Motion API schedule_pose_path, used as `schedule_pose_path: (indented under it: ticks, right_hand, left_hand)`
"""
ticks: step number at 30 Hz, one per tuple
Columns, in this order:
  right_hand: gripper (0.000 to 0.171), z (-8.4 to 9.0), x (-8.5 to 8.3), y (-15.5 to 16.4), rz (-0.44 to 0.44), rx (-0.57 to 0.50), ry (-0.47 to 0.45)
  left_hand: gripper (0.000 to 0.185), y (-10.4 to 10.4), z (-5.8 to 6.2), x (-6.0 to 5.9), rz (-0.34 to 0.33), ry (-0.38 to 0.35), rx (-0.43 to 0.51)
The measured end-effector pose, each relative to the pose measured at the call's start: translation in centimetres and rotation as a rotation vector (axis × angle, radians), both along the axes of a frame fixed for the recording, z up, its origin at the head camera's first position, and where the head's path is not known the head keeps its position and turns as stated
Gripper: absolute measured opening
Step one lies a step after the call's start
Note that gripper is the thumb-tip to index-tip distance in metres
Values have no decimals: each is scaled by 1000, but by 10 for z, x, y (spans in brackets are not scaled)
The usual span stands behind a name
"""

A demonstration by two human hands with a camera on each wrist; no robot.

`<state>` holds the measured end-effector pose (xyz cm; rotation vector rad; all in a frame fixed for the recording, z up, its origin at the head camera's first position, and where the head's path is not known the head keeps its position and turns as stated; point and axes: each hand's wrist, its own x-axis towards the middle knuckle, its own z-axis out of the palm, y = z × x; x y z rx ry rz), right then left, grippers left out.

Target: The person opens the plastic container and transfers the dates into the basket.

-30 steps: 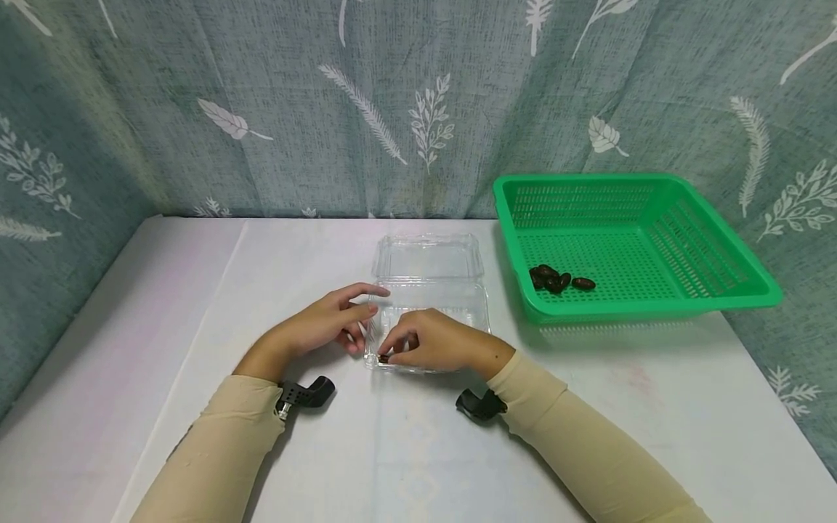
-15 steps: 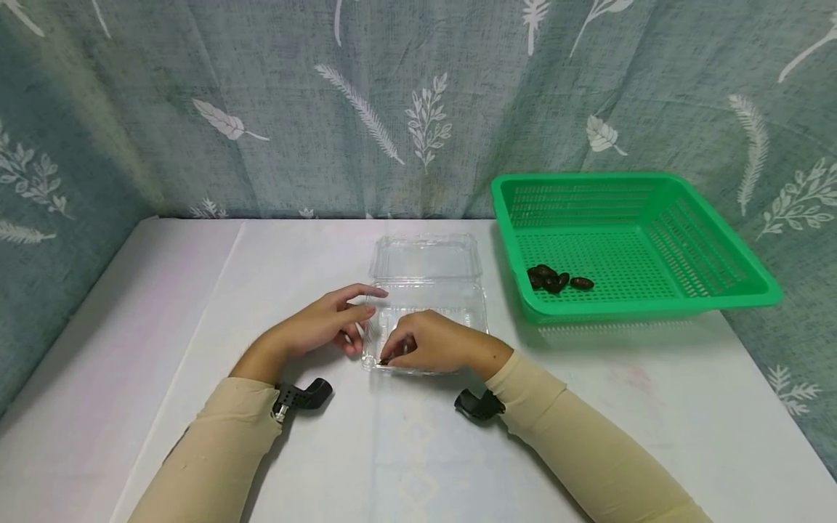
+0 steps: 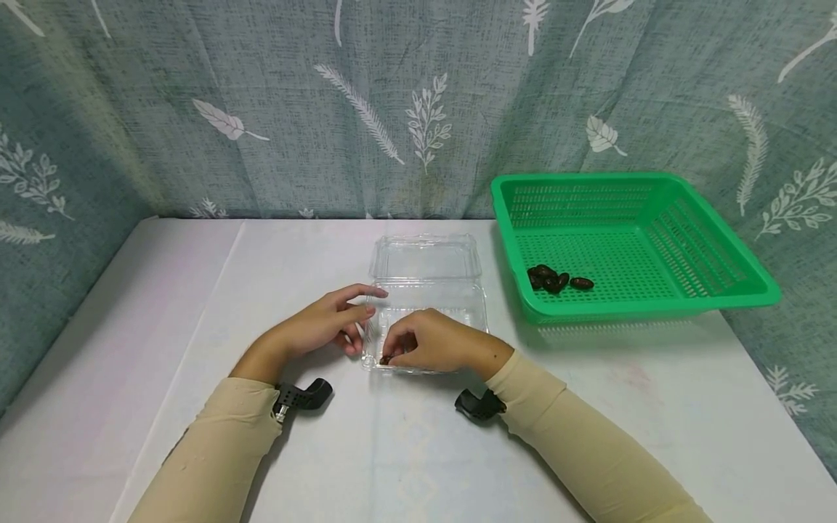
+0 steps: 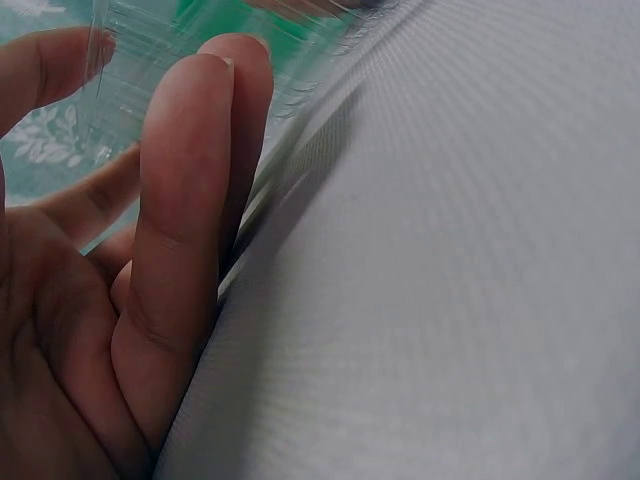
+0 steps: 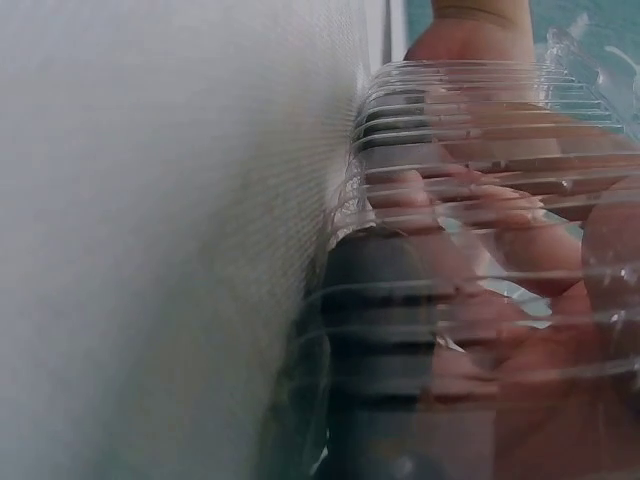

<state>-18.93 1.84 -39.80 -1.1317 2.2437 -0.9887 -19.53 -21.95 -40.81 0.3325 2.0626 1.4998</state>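
A clear plastic clamshell container (image 3: 466, 296) lies open on the white table, its lid (image 3: 426, 256) folded back behind it. My right hand (image 3: 390, 354) reaches into the base's near left corner, where its fingertips pinch a dark date (image 3: 385, 359). In the right wrist view the date (image 5: 378, 320) shows as a dark shape behind the ribbed wall (image 5: 480, 180). My left hand (image 3: 365, 312) holds the container's left wall. In the left wrist view one finger lies behind the plastic (image 4: 150, 60) and the other fingers (image 4: 190, 200) press its outside.
A green slotted basket (image 3: 719, 294) stands at the right rear of the table with several dark dates (image 3: 556, 280) in its near left corner. A leaf-patterned curtain closes the back and sides. White table surface (image 3: 418, 450) lies in front of the container.
The right fingers have shifted slightly over the date in the container's corner. The left hand and the container have stayed put.
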Motion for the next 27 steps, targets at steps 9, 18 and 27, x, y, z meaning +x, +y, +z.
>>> schedule_pose_path:
  ticks: [9,18,27]
  right_hand:
    - [7,5,-1,3,-26,-39,0]
    - [7,18,1,9,-93,-77,68]
    - [11,40,1,20,-145,-183,96]
  left_hand:
    - [45,-1,-2,0,4,-14,1]
    - [47,0,-1,0,-9,-10,13]
    - [46,1,-1,0,0,-10,13]
